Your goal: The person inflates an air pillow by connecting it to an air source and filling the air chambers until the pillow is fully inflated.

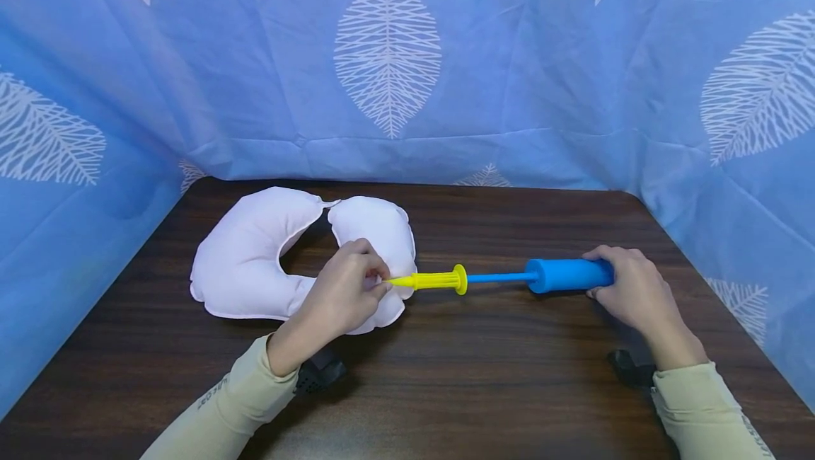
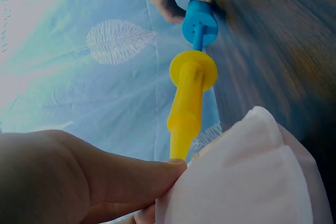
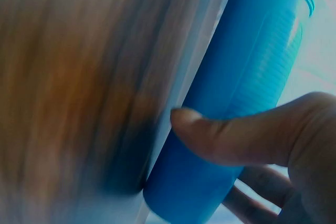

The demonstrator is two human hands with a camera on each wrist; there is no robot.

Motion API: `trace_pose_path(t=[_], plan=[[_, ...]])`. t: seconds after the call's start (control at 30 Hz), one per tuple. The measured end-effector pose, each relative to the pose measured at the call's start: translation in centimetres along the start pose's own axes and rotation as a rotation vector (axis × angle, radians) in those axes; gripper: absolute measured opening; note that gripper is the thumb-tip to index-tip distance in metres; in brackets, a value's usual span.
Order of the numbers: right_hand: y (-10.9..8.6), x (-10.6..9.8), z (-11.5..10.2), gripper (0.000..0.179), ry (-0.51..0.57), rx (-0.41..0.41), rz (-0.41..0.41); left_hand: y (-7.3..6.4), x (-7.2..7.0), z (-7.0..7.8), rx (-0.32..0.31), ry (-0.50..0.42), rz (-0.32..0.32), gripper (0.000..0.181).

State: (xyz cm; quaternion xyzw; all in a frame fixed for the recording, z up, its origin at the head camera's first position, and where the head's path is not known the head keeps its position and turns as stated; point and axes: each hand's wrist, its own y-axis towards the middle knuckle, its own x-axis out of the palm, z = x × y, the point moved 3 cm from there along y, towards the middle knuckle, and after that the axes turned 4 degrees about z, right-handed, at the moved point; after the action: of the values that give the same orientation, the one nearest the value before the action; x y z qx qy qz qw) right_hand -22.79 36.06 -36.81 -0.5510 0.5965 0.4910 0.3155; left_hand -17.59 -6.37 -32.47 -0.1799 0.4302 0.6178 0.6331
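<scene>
A white inflatable neck pillow lies puffed up on the left half of the table. At its right arm, my left hand pinches the spot where the tip of a hand pump's yellow nozzle end meets the pillow; the valve itself is hidden by the fingers. In the left wrist view the thumb presses beside white fabric. A thin blue rod shows between the yellow part and the pump's blue barrel. My right hand grips the barrel's far end, thumb across it.
The dark wood-grain table has rounded back corners. Blue cloth with white leaf prints hangs along its back and both sides. A black wrist-worn device sits under the left wrist, and another beside the right wrist.
</scene>
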Motion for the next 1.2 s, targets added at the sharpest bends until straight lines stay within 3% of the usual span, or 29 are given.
trace_pose_path(t=[0.17, 0.4, 0.53, 0.77, 1.2], plan=[[-0.2, 0.5, -2.5, 0.050, 0.028, -0.055, -0.028, -0.2, -0.1, 0.0, -0.011, -0.011, 0.009, 0.009], [-1.0, 1.8, -8.3, 0.057, 0.079, -0.190, -0.043, -0.3, -0.1, 0.2, 0.059, -0.005, 0.032, 0.006], [-1.4, 2.0, -9.5, 0.059, 0.066, -0.217, -0.036, -0.2, -0.1, 0.2, 0.075, -0.004, 0.039, 0.007], [-1.2, 1.6, -7.9, 0.054, 0.019, -0.172, -0.032, -0.1, 0.0, 0.2, 0.060, -0.006, 0.013, 0.006], [0.0, -0.1, -1.1, 0.049, -0.038, -0.016, 0.031, 0.0, -0.3, 0.0, 0.013, -0.011, 0.011, 0.007]])
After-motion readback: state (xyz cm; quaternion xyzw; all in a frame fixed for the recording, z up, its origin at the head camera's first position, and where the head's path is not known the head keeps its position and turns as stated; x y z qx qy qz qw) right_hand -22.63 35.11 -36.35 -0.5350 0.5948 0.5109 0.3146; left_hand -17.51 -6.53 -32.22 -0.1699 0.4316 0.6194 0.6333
